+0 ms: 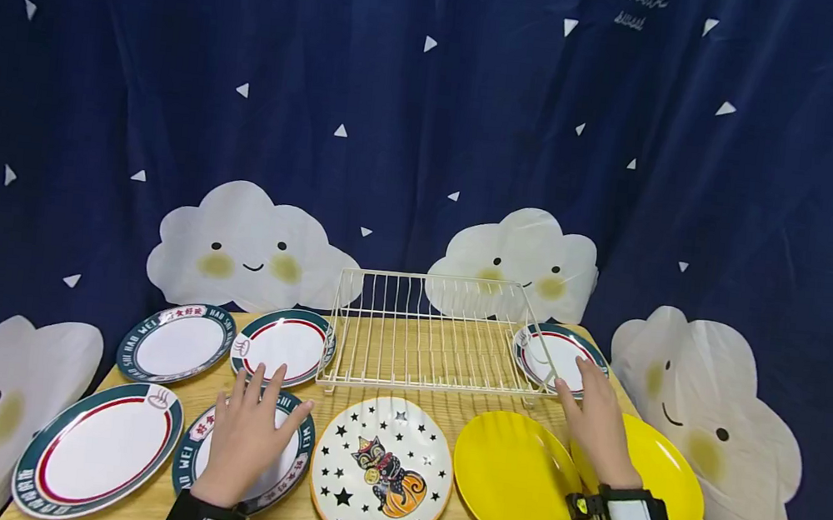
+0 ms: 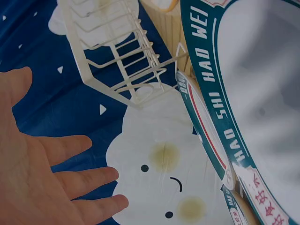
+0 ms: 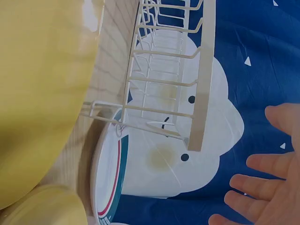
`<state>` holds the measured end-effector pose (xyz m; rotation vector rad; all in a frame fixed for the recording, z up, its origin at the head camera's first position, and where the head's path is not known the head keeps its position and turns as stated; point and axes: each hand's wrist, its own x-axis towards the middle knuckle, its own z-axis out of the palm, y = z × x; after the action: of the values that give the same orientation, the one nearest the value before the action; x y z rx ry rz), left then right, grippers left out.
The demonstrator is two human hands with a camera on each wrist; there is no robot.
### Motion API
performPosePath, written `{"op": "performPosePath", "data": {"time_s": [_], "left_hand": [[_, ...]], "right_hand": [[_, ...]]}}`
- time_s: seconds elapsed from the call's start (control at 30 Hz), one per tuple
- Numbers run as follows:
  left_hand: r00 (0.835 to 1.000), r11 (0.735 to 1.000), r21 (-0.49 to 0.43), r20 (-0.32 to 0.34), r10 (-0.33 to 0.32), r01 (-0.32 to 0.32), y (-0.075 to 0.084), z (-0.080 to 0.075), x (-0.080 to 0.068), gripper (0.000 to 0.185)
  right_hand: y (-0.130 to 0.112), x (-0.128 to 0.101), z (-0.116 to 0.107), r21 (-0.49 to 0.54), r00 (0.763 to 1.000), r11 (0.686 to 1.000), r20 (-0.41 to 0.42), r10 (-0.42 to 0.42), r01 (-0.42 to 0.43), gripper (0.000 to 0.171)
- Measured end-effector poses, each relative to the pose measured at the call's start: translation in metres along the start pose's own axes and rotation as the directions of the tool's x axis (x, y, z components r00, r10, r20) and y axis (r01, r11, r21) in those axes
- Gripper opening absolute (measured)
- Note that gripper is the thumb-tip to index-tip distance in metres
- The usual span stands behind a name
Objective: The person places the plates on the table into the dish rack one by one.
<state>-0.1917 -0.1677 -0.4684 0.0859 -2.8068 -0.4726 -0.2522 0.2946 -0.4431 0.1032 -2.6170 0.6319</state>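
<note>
My left hand hovers with spread fingers over a green-rimmed plate at the table's near left; in the left wrist view its fingers hold nothing. Over on the right, my right hand is held up beside the yellow plates, fingers extended, with nothing in it. One yellow plate lies left of that wrist and another yellow plate lies partly behind it. Between the hands is a white plate with stars and a cat on a pumpkin. A white wire dish rack stands behind it, its slots holding no plates.
More green-rimmed plates lie at the left: a back-left plate, a plate beside the rack and a near-left plate. Another green-rimmed plate is partly behind the rack's right end. A dark blue curtain hangs behind the wooden table.
</note>
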Motion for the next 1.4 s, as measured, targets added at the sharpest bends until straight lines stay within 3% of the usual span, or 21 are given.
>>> {"op": "performPosePath", "data": {"time_s": [0.33,0.47,0.77,0.93,1.13,1.4], "left_hand": [[1.000,1.000,-0.006,0.002,-0.025,0.025,-0.007,-0.005,-0.004,0.082],[0.999,0.999,-0.014,-0.011,-0.037,0.037,-0.010,-0.005,-0.005,0.081],[0.998,0.999,-0.023,-0.029,-0.049,0.049,-0.021,-0.010,-0.001,0.082],[0.998,0.997,-0.063,-0.058,-0.040,0.037,-0.030,-0.015,0.005,0.078],[0.995,0.990,-0.142,-0.092,-0.035,0.022,-0.042,-0.023,0.015,0.071],[0.989,0.976,-0.170,-0.044,-0.144,0.135,-0.060,-0.032,0.034,0.073]], "right_hand": [[-0.003,0.022,0.012,0.001,0.999,1.000,0.049,0.013,-0.013,0.060],[0.000,0.034,0.015,0.002,0.992,0.999,0.115,0.041,-0.042,0.061],[0.013,0.061,0.033,0.033,0.955,0.993,0.279,0.101,-0.114,0.057],[0.013,0.068,0.048,0.065,0.952,0.991,0.290,0.095,-0.119,0.050],[0.017,0.064,0.059,0.027,0.959,0.991,0.259,0.116,-0.127,0.045],[0.012,0.065,0.060,0.008,0.953,0.989,0.272,0.137,-0.144,0.046]]}}
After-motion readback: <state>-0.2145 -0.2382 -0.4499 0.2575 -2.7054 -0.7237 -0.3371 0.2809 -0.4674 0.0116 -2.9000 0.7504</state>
